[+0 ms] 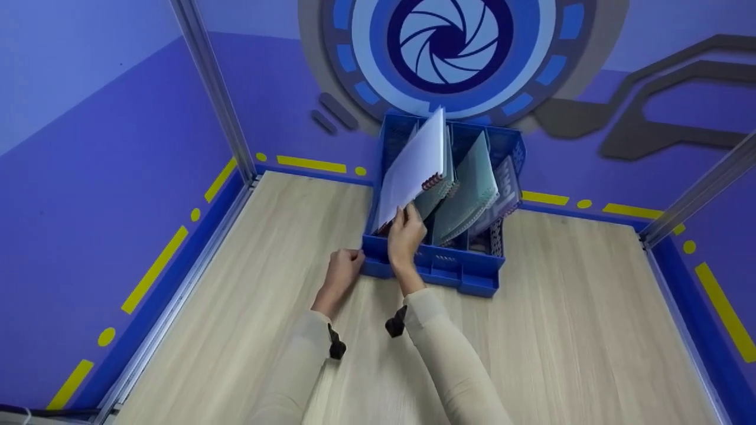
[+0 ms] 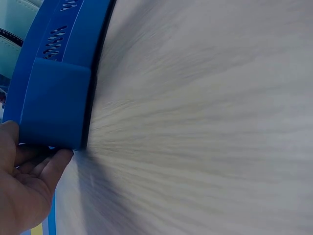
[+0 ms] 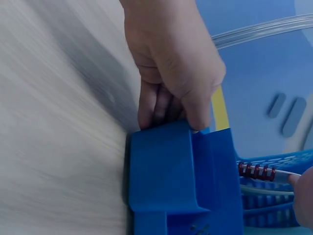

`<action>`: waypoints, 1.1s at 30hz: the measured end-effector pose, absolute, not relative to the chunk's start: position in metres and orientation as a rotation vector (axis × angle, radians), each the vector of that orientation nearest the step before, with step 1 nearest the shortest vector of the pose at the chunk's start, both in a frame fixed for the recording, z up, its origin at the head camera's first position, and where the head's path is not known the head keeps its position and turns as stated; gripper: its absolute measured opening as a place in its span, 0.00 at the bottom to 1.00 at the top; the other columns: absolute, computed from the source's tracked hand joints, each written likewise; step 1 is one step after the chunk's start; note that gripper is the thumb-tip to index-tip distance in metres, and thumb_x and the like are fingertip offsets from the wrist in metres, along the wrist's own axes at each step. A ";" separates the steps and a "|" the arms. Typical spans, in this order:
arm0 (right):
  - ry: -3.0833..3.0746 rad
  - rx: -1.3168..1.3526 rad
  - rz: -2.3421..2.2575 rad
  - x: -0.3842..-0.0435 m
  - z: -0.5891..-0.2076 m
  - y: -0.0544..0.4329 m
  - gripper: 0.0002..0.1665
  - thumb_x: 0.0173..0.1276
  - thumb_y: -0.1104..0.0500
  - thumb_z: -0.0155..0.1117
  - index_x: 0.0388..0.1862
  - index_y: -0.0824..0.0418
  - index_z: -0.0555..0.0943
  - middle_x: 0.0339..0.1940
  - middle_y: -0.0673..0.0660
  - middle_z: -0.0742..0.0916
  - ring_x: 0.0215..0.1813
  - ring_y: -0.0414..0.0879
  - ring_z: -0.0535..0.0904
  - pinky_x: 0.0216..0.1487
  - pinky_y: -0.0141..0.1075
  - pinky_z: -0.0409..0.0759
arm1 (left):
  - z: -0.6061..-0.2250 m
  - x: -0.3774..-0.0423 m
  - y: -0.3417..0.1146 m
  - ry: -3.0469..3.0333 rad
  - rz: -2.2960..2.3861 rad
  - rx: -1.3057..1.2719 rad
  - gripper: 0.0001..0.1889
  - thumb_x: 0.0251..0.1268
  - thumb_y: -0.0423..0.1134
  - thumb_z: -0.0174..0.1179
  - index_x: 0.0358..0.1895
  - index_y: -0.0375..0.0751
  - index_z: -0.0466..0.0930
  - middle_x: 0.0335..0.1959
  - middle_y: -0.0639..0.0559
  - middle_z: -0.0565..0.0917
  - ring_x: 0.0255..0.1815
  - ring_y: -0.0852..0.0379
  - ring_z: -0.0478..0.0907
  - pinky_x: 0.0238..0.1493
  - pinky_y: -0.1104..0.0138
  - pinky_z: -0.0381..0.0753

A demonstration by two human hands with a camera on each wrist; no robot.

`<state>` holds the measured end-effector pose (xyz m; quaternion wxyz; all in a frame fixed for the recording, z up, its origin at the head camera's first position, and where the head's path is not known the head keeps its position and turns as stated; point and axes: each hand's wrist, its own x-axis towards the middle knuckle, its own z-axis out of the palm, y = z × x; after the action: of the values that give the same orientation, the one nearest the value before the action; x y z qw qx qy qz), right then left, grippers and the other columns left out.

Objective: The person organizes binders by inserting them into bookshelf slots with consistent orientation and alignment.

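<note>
A blue desktop file organizer (image 1: 434, 268) stands against the back wall, its upright slots holding spiral notebooks. My left hand (image 1: 341, 271) grips the front left corner of the organizer; in the left wrist view the thumb of this hand (image 2: 24, 191) is at the rim and the fingertips lie against the side wall. With my right hand (image 1: 406, 236) I pinch the lower edge of a white-covered spiral notebook (image 1: 413, 165) with a red coil, which leans in the left slot. Only part of my right hand (image 3: 305, 200) shows in the right wrist view, beside the red coil (image 3: 257, 171).
Pale green spiral notebooks (image 1: 469, 192) lean in the middle slots. A clear, printed spiral-bound notebook (image 1: 502, 195) leans at the right. Low open compartments run along the organizer's front. Blue-purple panels (image 1: 130, 177) and metal posts (image 1: 215, 82) border the wooden tabletop (image 1: 590, 319).
</note>
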<state>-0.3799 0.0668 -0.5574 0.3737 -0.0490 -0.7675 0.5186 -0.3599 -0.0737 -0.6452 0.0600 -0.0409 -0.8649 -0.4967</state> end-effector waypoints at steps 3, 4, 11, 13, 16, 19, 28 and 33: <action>-1.976 -0.133 1.345 -0.385 -0.562 0.067 0.05 0.74 0.67 0.62 0.37 0.68 0.82 0.34 0.63 0.87 0.34 0.55 0.82 0.37 0.46 0.79 | -0.644 -0.361 -0.072 -2.608 -1.506 -0.119 0.26 0.72 0.37 0.58 0.12 0.49 0.60 0.13 0.62 0.58 0.16 0.62 0.53 0.22 0.68 0.52; -1.982 -0.142 1.348 -0.386 -0.565 0.067 0.04 0.74 0.67 0.61 0.38 0.67 0.83 0.35 0.63 0.88 0.35 0.55 0.83 0.37 0.48 0.80 | -0.644 -0.361 -0.071 -2.609 -1.502 -0.116 0.26 0.72 0.37 0.58 0.12 0.49 0.60 0.13 0.63 0.58 0.16 0.62 0.53 0.22 0.68 0.52; -2.058 -0.259 1.374 -0.390 -0.574 0.066 0.05 0.73 0.67 0.62 0.34 0.65 0.81 0.30 0.61 0.87 0.32 0.53 0.81 0.36 0.47 0.78 | -0.643 -0.362 -0.067 -2.623 -1.478 -0.118 0.26 0.72 0.36 0.57 0.13 0.49 0.60 0.13 0.63 0.59 0.16 0.63 0.53 0.21 0.69 0.52; -2.066 -0.287 1.417 -0.391 -0.574 0.065 0.07 0.74 0.66 0.62 0.33 0.65 0.79 0.27 0.60 0.85 0.29 0.52 0.77 0.34 0.45 0.75 | -0.642 -0.362 -0.066 -2.623 -1.478 -0.130 0.26 0.72 0.36 0.57 0.13 0.49 0.59 0.13 0.62 0.59 0.16 0.63 0.53 0.21 0.69 0.52; -2.061 -0.325 1.474 -0.395 -0.574 0.065 0.06 0.75 0.66 0.61 0.34 0.63 0.81 0.28 0.57 0.85 0.30 0.47 0.77 0.34 0.41 0.73 | -0.642 -0.363 -0.064 -2.624 -1.479 -0.151 0.25 0.72 0.36 0.56 0.14 0.49 0.60 0.13 0.62 0.59 0.16 0.63 0.53 0.21 0.69 0.52; -2.075 -0.346 1.508 -0.397 -0.574 0.065 0.09 0.76 0.65 0.60 0.32 0.63 0.77 0.24 0.55 0.79 0.28 0.46 0.72 0.33 0.38 0.69 | -0.642 -0.364 -0.063 -2.628 -1.478 -0.148 0.25 0.72 0.37 0.56 0.14 0.49 0.60 0.13 0.62 0.60 0.16 0.63 0.53 0.21 0.69 0.53; -2.204 -0.319 1.529 -0.395 -0.574 0.070 0.10 0.77 0.63 0.59 0.34 0.64 0.81 0.24 0.54 0.79 0.27 0.44 0.70 0.32 0.36 0.68 | -0.643 -0.362 -0.068 -2.626 -1.459 -0.111 0.25 0.72 0.36 0.58 0.14 0.49 0.59 0.14 0.63 0.58 0.17 0.63 0.53 0.22 0.69 0.53; -2.225 -0.268 1.547 -0.393 -0.562 0.078 0.15 0.76 0.61 0.60 0.27 0.65 0.81 0.21 0.57 0.81 0.24 0.46 0.77 0.29 0.34 0.73 | -0.643 -0.360 -0.072 -2.612 -1.500 -0.121 0.25 0.72 0.35 0.57 0.14 0.48 0.59 0.13 0.62 0.57 0.16 0.62 0.52 0.22 0.68 0.53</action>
<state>-0.3930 0.0783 -0.5616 0.2079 -0.0963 -0.7992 0.5557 -0.3597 -0.0722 -0.6434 0.0636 -0.0400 -0.8647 -0.4967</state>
